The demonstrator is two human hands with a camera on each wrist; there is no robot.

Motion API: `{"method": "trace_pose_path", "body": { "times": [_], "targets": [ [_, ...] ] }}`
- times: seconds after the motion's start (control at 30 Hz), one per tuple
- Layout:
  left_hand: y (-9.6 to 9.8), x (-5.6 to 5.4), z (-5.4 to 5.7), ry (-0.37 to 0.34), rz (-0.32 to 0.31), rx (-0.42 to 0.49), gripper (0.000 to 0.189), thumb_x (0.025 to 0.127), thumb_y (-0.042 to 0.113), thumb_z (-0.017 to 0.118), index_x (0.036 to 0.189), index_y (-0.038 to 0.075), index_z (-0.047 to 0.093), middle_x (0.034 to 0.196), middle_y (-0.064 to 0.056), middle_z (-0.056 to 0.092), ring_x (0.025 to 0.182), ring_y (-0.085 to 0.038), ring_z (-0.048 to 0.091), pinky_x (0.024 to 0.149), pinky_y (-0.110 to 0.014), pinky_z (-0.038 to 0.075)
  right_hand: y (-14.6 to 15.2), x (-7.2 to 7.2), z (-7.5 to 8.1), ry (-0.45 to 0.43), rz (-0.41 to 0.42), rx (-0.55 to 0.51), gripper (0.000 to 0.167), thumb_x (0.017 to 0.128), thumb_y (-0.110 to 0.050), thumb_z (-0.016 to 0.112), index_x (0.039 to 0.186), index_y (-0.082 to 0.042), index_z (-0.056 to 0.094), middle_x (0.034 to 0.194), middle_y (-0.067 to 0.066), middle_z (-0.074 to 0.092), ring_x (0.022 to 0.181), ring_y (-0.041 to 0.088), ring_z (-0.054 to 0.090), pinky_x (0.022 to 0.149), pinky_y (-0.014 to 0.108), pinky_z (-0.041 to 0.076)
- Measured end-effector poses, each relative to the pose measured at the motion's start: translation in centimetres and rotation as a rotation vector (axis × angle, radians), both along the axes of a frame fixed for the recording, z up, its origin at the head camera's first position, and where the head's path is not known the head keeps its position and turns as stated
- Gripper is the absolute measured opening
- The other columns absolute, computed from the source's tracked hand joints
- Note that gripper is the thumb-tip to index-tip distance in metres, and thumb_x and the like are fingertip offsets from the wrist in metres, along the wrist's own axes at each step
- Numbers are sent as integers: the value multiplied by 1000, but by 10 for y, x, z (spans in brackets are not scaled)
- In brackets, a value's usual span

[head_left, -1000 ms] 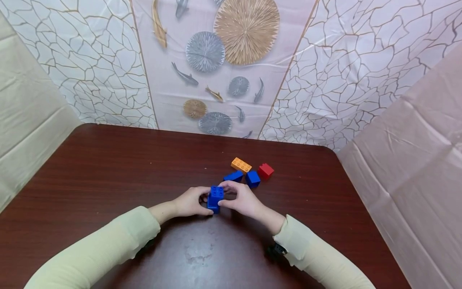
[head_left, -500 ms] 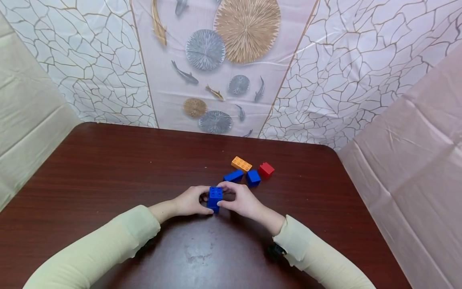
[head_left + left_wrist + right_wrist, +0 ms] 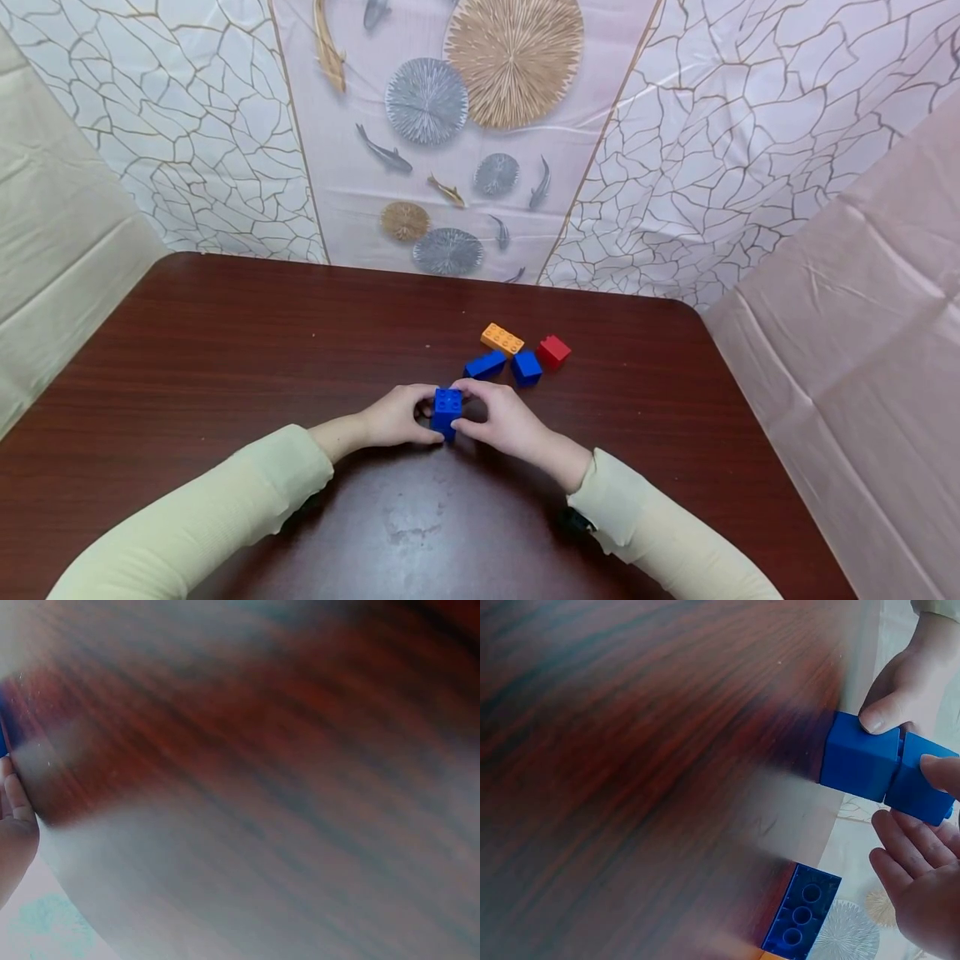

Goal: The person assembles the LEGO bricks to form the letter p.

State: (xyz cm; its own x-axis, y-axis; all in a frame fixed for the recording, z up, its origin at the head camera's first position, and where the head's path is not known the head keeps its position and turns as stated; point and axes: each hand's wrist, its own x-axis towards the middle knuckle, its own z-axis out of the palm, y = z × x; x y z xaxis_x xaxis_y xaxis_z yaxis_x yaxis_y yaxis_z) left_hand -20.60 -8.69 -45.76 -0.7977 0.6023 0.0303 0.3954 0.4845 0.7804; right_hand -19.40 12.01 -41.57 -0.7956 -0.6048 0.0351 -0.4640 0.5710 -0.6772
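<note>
Two blue toy building bricks stand one on the other in front of me. My left hand (image 3: 397, 418) grips the lower blue brick (image 3: 859, 757), its thumb flat on the side in the right wrist view. With thumb and fingers my right hand (image 3: 504, 417) pinches the upper blue brick (image 3: 448, 401), whose studs face up. A thin, slightly uneven gap shows between the bricks in the right wrist view. At the edge of the left wrist view only some fingers (image 3: 16, 796) and a sliver of blue appear.
Beyond my right hand lie a blue brick (image 3: 485, 365) on its side, another blue brick (image 3: 527, 368), an orange eight-stud brick (image 3: 502, 339) and a red brick (image 3: 553, 352). The dark wooden table (image 3: 300, 333) ends at a patterned cloth backdrop (image 3: 450, 167).
The upper blue brick has turned a little and come down over the lower one, so they now line up. My right hand has lowered slightly; my left hand stays nearly still.
</note>
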Motion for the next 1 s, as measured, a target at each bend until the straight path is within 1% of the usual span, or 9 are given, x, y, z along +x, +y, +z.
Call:
{"method": "trace_pose_path", "body": {
  "times": [0.13, 0.23, 0.33, 0.43, 0.5, 0.67, 0.73, 0.83, 1.0],
  "targets": [
    [1, 0, 1, -15, 14, -9, 37, 73, 22, 79, 103, 9, 61, 89, 0, 64, 80, -8, 56, 74, -21, 48, 1, -1, 0, 10, 20, 10, 39, 83, -15, 71, 119, -11, 56, 113, 4, 66, 102, 18, 63, 91, 38, 51],
    [1, 0, 1, -11, 11, -10, 37, 73, 22, 78, 103, 8, 61, 88, 0, 64, 80, -8, 56, 74, -21, 48, 2, -2, 2, 5, 36, 28, 42, 83, -17, 71, 121, -10, 56, 115, 5, 65, 103, 18, 62, 92, 38, 51],
    [1, 0, 0, -7, 9, -2, 37, 73, 21, 79, 103, 8, 61, 88, -1, 64, 80, -8, 56, 74, -21, 48, 1, -4, 6, -1, 37, 47, 49, 82, -22, 72, 126, -8, 54, 121, 6, 63, 108, 20, 60, 94, 39, 49],
    [1, 0, 0, 2, 7, 5, 36, 73, 21, 78, 102, 8, 61, 88, -1, 65, 81, -8, 57, 74, -21, 49, -2, -5, 11, -3, 29, 40, 57, 82, -27, 72, 130, -6, 50, 123, 8, 62, 112, 22, 59, 97, 41, 47],
    [1, 0, 0, 7, 10, 3, 35, 73, 21, 78, 101, 8, 62, 89, -1, 65, 81, -7, 57, 75, -21, 49, -5, -6, 12, 21, 31, 30, 59, 82, -29, 72, 130, -4, 50, 122, 9, 62, 113, 22, 58, 98, 40, 47],
    [1, 1, 1, 1, 0, -1, 41, 73, 20, 78, 109, 8, 61, 94, -1, 65, 84, -7, 57, 75, -20, 48, -10, -7, 11, 88, 59, 11, 41, 83, -27, 71, 117, -8, 60, 112, 4, 66, 103, 16, 60, 94, 35, 49],
    [1, 1, 2, -6, -7, 0, 44, 73, 19, 77, 112, 8, 60, 96, -1, 65, 84, -8, 57, 75, -20, 48, -11, -7, 10, 96, 59, 8, 36, 83, -25, 71, 114, -9, 61, 108, 3, 67, 99, 14, 61, 92, 33, 50],
    [1, 1, 2, -12, -12, 0, 44, 73, 19, 77, 113, 8, 60, 96, -1, 65, 85, -8, 57, 75, -20, 49, -12, -7, 10, 95, 50, 3, 35, 82, -23, 72, 112, -9, 63, 106, 2, 68, 96, 13, 61, 90, 31, 51],
    [1, 0, 1, -17, -9, 7, 42, 72, 19, 78, 110, 8, 61, 93, 0, 65, 83, -6, 57, 75, -19, 48, -16, -7, 12, 120, 59, 37, 34, 82, -24, 72, 111, -8, 64, 104, 4, 69, 94, 15, 62, 86, 30, 52]
  ]
}}
